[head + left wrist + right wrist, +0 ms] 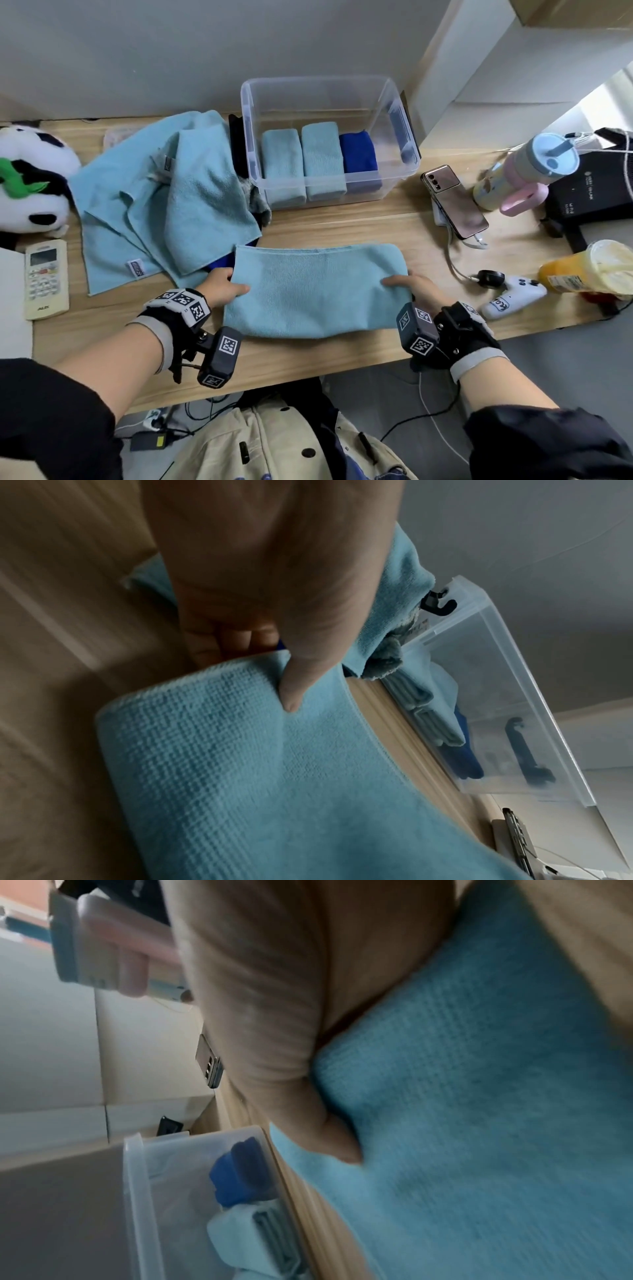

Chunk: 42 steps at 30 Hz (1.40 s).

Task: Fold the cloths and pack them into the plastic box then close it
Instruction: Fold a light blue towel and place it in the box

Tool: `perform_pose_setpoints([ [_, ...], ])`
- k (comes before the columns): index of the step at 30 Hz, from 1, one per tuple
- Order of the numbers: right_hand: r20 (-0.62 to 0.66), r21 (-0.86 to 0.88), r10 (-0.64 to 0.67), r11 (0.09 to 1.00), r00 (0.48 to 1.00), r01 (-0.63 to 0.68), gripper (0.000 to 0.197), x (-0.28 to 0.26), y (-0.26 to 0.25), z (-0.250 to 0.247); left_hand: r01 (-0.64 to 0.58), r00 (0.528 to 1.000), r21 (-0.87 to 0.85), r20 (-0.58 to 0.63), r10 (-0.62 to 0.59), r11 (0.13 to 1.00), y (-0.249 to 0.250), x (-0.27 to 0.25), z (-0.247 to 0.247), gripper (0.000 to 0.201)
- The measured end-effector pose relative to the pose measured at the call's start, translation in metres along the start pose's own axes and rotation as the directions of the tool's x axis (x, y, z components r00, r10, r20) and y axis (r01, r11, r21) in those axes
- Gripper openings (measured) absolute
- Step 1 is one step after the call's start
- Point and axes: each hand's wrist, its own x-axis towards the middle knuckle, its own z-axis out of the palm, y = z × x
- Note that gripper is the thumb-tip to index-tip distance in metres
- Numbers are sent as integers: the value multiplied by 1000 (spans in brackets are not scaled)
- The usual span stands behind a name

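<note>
A light blue cloth, folded into a wide strip, lies flat near the desk's front edge. My left hand pinches its left end, thumb on top and fingers under. At the other end my right hand grips the cloth the same way. Behind it stands the clear plastic box, open, holding two folded light blue cloths and a dark blue cloth. No lid is identifiable.
Several unfolded light blue cloths lie heaped left of the box. A panda toy and a remote sit far left. Right of the box are a phone, a tumbler, a white controller and a drink cup.
</note>
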Motion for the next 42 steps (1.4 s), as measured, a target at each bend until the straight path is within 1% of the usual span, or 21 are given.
perform_pose_setpoints([
  [2, -46, 168, -110, 979, 993, 116, 32, 5, 1, 1, -12, 1000, 33, 15, 11, 999, -1, -1, -1, 28],
  [3, -93, 218, -165, 959, 982, 182, 28, 10, 1, 1, -14, 1000, 43, 18, 14, 999, -1, -2, -1, 28],
  [4, -151, 221, -209, 946, 966, 239, 22, 14, 1, 0, -13, 1000, 59, 14, 12, 998, -2, -3, -2, 29],
  [5, -217, 183, -248, 940, 944, 289, 24, 18, 1, 0, -11, 1000, 86, 3, 11, 996, -2, -5, -2, 29],
  [6, -276, 113, -279, 941, 920, 319, 33, 22, 2, -2, -9, 1000, 124, -28, 12, 992, -2, -6, -2, 30],
  [8, -351, -44, -325, 943, 878, 331, 37, 25, 4, -3, -7, 984, 208, -174, 44, 978, -2, -8, -4, 32],
  [10, -385, -170, -365, 931, 848, 323, 33, 31, 9, -5, -2, 935, 254, -342, 92, 967, 0, -11, -6, 38],
  [11, -392, -219, -383, 922, 837, 319, 30, 34, 11, -6, -17, 917, 247, -381, 114, 969, 2, -12, -6, 38],
  [13, -399, -302, -407, 905, 822, 301, 26, 37, 13, -4, -63, 911, 197, -389, 137, 978, 6, -11, -6, 36],
  [16, -453, -377, -413, 892, 790, 251, 45, 39, 11, -1, -90, 917, 125, -376, 131, 988, 9, -5, -6, 37],
  [17, -463, -386, -412, 891, 785, 240, 47, 40, 10, -1, -86, 920, 113, -373, 122, 990, 8, -2, -6, 39],
  [19, -427, -413, -409, 882, 806, 228, 37, 45, 7, -2, -58, 922, 98, -376, 91, 994, 9, 2, -6, 41],
  [22, -328, -489, -436, 837, 838, 244, 5, 49, 3, 0, -18, 924, 98, -377, 54, 995, 8, 7, -7, 38],
  [25, -266, -513, -444, 817, 856, 264, 5, 52, 3, 2, -8, 916, 116, -397, 54, 993, 6, 10, -8, 33],
  [26, -264, -518, -449, 813, 853, 268, 2, 52, 3, 1, -14, 912, 117, -406, 61, 993, 5, 10, -8, 30],
  [29, -287, -535, -452, 807, 845, 249, 12, 55, 4, 1, -19, 908, 132, -412, 73, 991, 3, 9, -8, 19],
  [32, -300, -576, -456, 786, 838, 222, 8, 56, 3, 2, -38, 905, 109, -418, 81, 993, 1, 9, -7, 15],
  [36, -336, -556, -441, 806, 832, 202, 27, 57, 0, 6, -94, 898, 89, -422, 123, 992, 1, 10, -7, 13],
  [38, -353, -549, -437, 813, 827, 195, 31, 58, 0, 6, -102, 897, 92, -423, 132, 991, 2, 11, -6, 13],
  [40, -356, -555, -438, 810, 825, 191, 28, 59, -2, 6, -97, 898, 89, -422, 126, 991, 3, 12, -7, 13],
  [42, -352, -569, -438, 802, 827, 183, 13, 59, -4, 6, -88, 897, 95, -426, 121, 992, 3, 13, -7, 13],
])
